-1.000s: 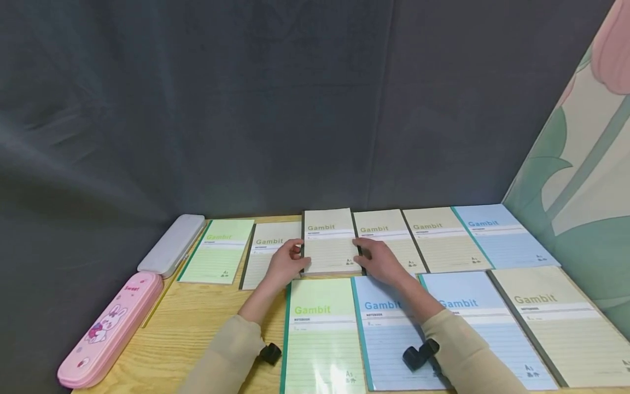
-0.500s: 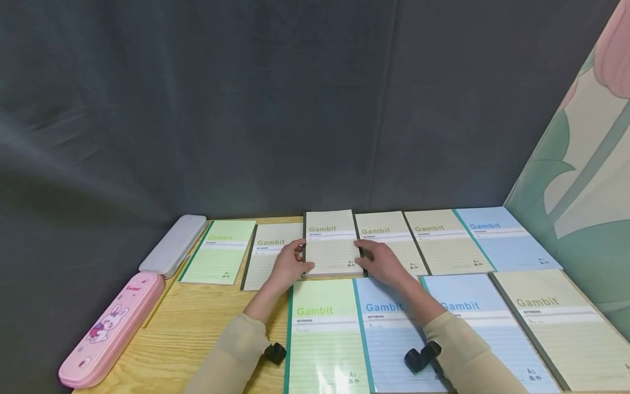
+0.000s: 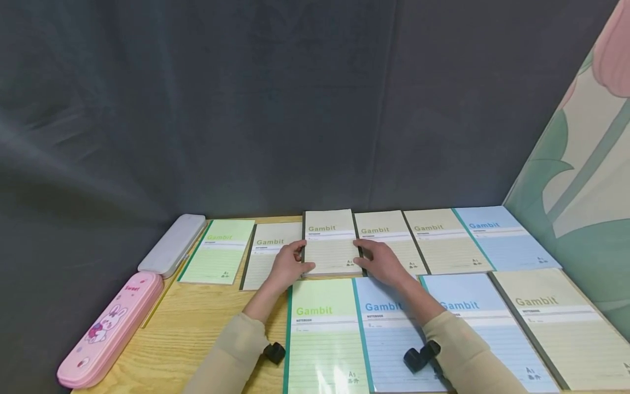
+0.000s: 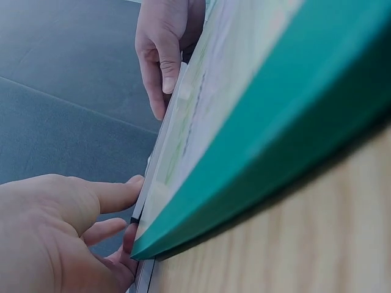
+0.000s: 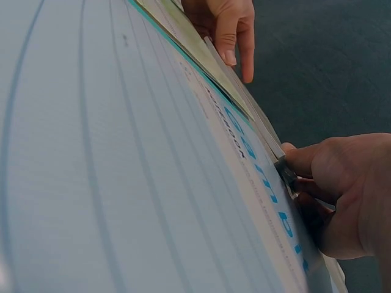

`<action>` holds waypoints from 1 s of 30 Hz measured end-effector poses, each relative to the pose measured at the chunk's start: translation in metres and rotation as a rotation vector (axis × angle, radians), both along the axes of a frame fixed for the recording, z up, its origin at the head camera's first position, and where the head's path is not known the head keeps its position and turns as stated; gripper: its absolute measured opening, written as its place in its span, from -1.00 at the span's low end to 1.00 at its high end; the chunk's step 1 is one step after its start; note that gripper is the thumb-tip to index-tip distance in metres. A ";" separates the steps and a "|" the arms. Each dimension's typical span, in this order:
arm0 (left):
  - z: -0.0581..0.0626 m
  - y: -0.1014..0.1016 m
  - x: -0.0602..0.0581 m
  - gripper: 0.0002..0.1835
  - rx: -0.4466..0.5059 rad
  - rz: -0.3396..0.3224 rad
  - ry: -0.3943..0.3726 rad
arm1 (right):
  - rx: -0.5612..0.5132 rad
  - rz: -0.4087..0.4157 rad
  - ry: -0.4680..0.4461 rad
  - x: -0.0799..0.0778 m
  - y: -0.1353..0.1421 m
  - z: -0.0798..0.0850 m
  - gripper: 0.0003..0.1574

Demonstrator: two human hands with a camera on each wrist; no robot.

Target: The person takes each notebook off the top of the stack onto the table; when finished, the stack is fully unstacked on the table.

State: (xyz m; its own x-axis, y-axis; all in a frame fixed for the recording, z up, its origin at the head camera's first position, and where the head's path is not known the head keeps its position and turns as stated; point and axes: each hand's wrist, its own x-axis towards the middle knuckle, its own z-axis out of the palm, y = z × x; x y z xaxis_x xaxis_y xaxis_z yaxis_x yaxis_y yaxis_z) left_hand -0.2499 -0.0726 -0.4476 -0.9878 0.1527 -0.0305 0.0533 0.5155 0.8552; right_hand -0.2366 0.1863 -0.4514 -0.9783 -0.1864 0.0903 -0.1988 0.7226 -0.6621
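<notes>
In the head view, a beige Gambit notebook [image 3: 328, 249] with a dark spine lies in the middle of the back row. My left hand [image 3: 287, 265] holds its left edge, index finger at the side and thumb near the front corner. On the opposite edge, my right hand [image 3: 381, 260] grips with bent fingers, partly covering the neighbouring beige notebook [image 3: 386, 221]. The left wrist view has my left fingertips [image 4: 135, 182] right at the notebook's edge. In the right wrist view, my right hand [image 5: 342, 189] curls at a dark-spined edge.
Another beige notebook [image 3: 268, 246] and a green one [image 3: 219, 251] lie left. A green notebook [image 3: 322, 345], blue ones [image 3: 484, 328] and a beige one [image 3: 566, 328] form the front row. A pink pencil case [image 3: 110, 334] and a white case [image 3: 172, 246] line the wooden table's [image 3: 197, 323] left side.
The head view shifts very slightly. My left hand's thumb sits a little further over the notebook's front left corner than a second ago; otherwise both hands stay in place.
</notes>
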 end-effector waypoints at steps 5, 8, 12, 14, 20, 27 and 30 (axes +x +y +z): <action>0.001 0.002 -0.001 -0.31 0.034 0.009 -0.009 | 0.021 -0.013 0.005 -0.001 0.002 0.000 -0.30; 0.003 0.004 0.000 -0.35 0.051 0.024 -0.008 | 0.014 -0.010 0.011 -0.001 0.003 0.000 -0.33; 0.004 0.005 0.000 -0.43 0.054 0.036 0.009 | 0.017 -0.010 0.021 0.000 0.004 0.000 -0.38; 0.004 0.005 0.000 -0.45 0.053 0.038 0.014 | 0.024 -0.009 0.025 0.000 0.004 0.000 -0.38; 0.001 -0.002 -0.002 -0.49 0.045 0.043 0.000 | 0.023 -0.006 0.030 0.000 0.004 0.000 -0.36; -0.001 -0.018 -0.001 -0.50 0.132 0.028 -0.065 | 0.002 0.006 0.038 0.001 0.001 -0.002 -0.38; 0.000 -0.024 0.001 -0.50 0.180 0.038 -0.084 | 0.004 0.004 0.031 0.000 0.000 -0.003 -0.38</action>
